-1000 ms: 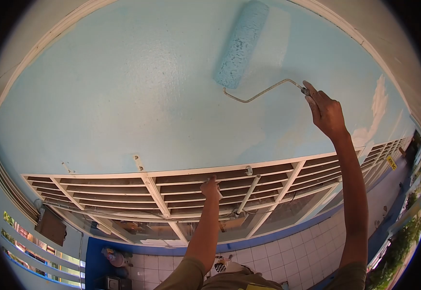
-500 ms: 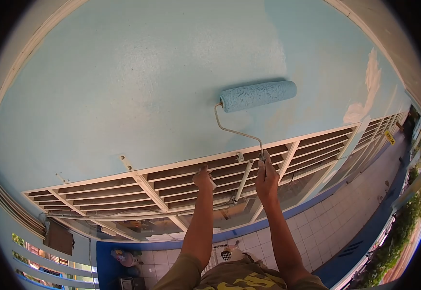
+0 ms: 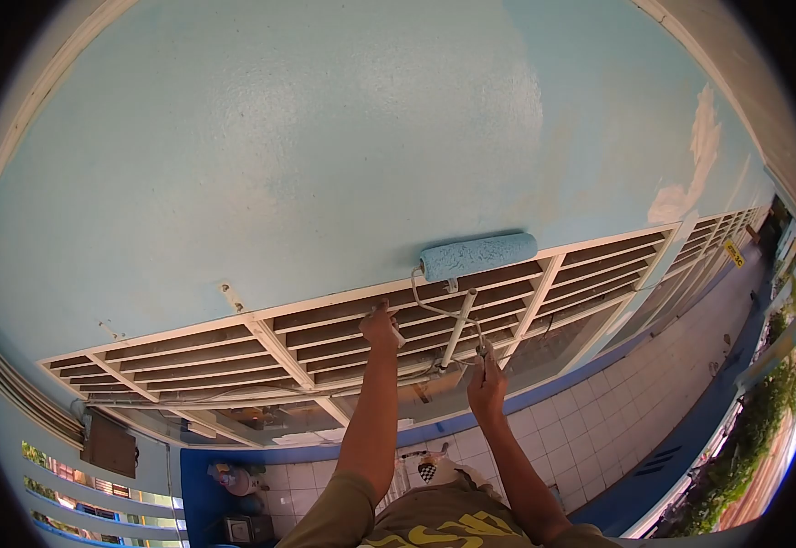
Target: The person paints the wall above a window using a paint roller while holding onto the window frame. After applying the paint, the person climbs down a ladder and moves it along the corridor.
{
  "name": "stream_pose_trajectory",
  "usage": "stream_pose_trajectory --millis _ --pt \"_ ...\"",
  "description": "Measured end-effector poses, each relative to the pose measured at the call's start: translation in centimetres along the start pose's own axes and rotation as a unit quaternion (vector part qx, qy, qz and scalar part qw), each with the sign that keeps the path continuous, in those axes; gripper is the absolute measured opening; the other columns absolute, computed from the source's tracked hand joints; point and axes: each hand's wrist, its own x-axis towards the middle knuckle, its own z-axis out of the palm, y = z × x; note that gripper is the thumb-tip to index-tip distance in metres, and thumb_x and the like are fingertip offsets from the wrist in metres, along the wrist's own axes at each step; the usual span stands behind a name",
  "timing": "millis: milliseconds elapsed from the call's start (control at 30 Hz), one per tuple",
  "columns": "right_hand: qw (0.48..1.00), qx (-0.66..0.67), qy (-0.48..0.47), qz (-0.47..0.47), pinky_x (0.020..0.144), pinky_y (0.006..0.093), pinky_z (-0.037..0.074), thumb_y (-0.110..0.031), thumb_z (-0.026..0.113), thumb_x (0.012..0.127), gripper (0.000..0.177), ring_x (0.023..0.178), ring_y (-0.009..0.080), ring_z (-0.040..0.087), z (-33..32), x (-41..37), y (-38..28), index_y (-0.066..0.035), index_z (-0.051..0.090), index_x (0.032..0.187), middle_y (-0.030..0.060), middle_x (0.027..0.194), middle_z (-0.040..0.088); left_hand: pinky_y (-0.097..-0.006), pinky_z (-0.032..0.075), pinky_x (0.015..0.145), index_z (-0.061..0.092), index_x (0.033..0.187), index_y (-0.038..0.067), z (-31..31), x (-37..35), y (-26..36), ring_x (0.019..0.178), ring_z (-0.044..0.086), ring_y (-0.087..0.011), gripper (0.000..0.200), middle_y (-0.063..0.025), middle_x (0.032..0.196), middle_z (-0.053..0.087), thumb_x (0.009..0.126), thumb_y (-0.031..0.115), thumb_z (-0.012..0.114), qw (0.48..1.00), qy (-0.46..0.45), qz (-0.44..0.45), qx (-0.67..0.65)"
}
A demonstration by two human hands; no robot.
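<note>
My right hand [image 3: 487, 388] is closed around the handle of a paint roller [image 3: 478, 257]. The roller's light blue sleeve lies along the bottom of the blue wall [image 3: 325, 155], just at the top edge of the louvred window frame [image 3: 279, 352]. Its bent wire runs down in front of the slats. To the left, my left hand [image 3: 381, 327] is at the slats, fingers curled, with something whitish showing at its palm side; I cannot make out what it is. Paint on the wall looks wet and shiny in the middle, and a patchy edge shows at right.
A white pipe [image 3: 458, 329] stands out in front of the slats between my hands. Metal brackets [image 3: 231, 297] stick out at the frame's upper edge. Below are a tiled floor [image 3: 599, 420], a brown box [image 3: 110, 445] at left and plants [image 3: 745, 457] beyond a railing at right.
The paint roller has come down the wall to the window frame's top edge, my right hand lowering with it. My left hand stays at the slats.
</note>
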Motion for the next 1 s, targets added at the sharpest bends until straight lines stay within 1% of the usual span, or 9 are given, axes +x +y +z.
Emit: stream_pose_trajectory --millis 233,400,467,567,600,700,800,933,1000 --pt "0.999 0.028 0.023 -0.003 0.053 0.0332 0.047 -0.001 0.054 0.097 0.038 0.058 0.0254 0.060 -2.2 5.9 -5.3 0.012 0.051 0.132 0.0241 0.077 0.064 -0.0304 0.034 0.046 0.057 0.078 0.005 0.0 0.5 -0.3 0.049 0.039 -0.0136 0.024 -0.0020 0.060 0.047 0.084 0.016 0.077 1.000 0.005 -0.013 -0.019" --pt "0.997 0.069 0.020 -0.019 0.049 0.0310 0.043 -0.003 0.054 0.098 0.038 0.053 0.0203 0.054 -2.3 6.5 -5.3 0.011 0.051 0.133 0.0190 0.070 0.060 -0.0286 0.034 0.047 0.059 0.079 0.005 0.1 -0.7 0.3 0.051 0.040 -0.0122 0.021 -0.0059 0.067 0.058 0.084 0.015 0.077 0.999 0.008 -0.019 -0.039" --pt "0.996 0.079 0.034 -0.035 0.045 0.0291 0.032 -0.005 0.056 0.097 0.037 0.051 0.0100 0.039 -1.4 4.9 -3.4 0.014 0.052 0.129 0.0091 0.060 0.044 -0.0280 0.033 0.045 0.061 0.081 0.005 0.0 -0.3 0.0 0.049 0.039 -0.0118 0.020 -0.0079 0.070 0.062 0.083 0.015 0.078 0.999 -0.012 -0.011 -0.052" --pt "0.996 0.056 0.044 -0.048 0.045 0.0297 0.033 -0.003 0.055 0.097 0.036 0.050 0.0125 0.042 0.2 1.7 -0.4 0.014 0.053 0.128 0.0113 0.060 0.046 -0.0275 0.032 0.045 0.063 0.082 0.004 -0.4 0.3 -0.3 0.049 0.039 -0.0119 0.019 -0.0065 0.070 0.061 0.083 0.016 0.078 1.000 -0.021 -0.001 -0.018" --pt "1.000 0.013 0.001 -0.026 0.048 0.0325 0.042 0.000 0.057 0.095 0.041 0.051 0.0205 0.052 0.3 0.6 0.6 0.009 0.050 0.135 0.0175 0.067 0.057 -0.0272 0.033 0.046 0.063 0.081 0.005 -0.3 0.3 -0.2 0.050 0.040 -0.0119 0.019 -0.0056 0.070 0.061 0.083 0.016 0.078 1.000 -0.010 0.000 0.002" --pt "0.998 0.041 0.032 -0.046 0.048 0.0341 0.041 0.001 0.058 0.094 0.042 0.051 0.0227 0.053 1.2 -0.9 1.7 0.009 0.051 0.134 0.0179 0.067 0.058 -0.0274 0.033 0.046 0.064 0.081 0.006 -0.4 0.2 -0.2 0.050 0.040 -0.0120 0.018 -0.0039 0.067 0.058 0.083 0.016 0.078 1.000 -0.019 0.013 0.007" --pt "0.998 0.020 0.033 -0.056 0.047 0.0320 0.039 0.002 0.056 0.093 0.032 0.051 0.0176 0.048 0.7 -0.4 1.2 0.015 0.055 0.123 0.0196 0.066 0.057 -0.0279 0.033 0.045 0.064 0.081 0.007 -0.6 0.4 -0.3 0.049 0.040 -0.0121 0.017 -0.0025 0.065 0.055 0.083 0.016 0.078 0.999 -0.048 0.019 -0.013" --pt "0.996 0.029 0.054 -0.058 0.047 0.0318 0.039 0.002 0.056 0.093 0.035 0.052 0.0180 0.051 0.1 2.0 -1.0 0.013 0.055 0.126 0.0198 0.067 0.057 -0.0280 0.033 0.045 0.065 0.081 0.008 -0.7 0.8 -0.4 0.049 0.040 -0.0119 0.014 -0.0015 0.065 0.054 0.084 0.016 0.076 0.999 -0.046 0.000 0.002" --pt "0.999 0.037 0.021 -0.009 0.052 0.0379 0.047 0.001 0.057 0.093 0.042 0.058 0.0300 0.061 -0.1 2.3 -1.8 0.009 0.051 0.133 0.0231 0.079 0.062 -0.0281 0.033 0.044 0.066 0.080 0.009 -0.9 0.7 -0.6 0.049 0.041 -0.0119 0.013 -0.0005 0.064 0.052 0.085 0.015 0.076 0.998 -0.065 0.021 -0.011"
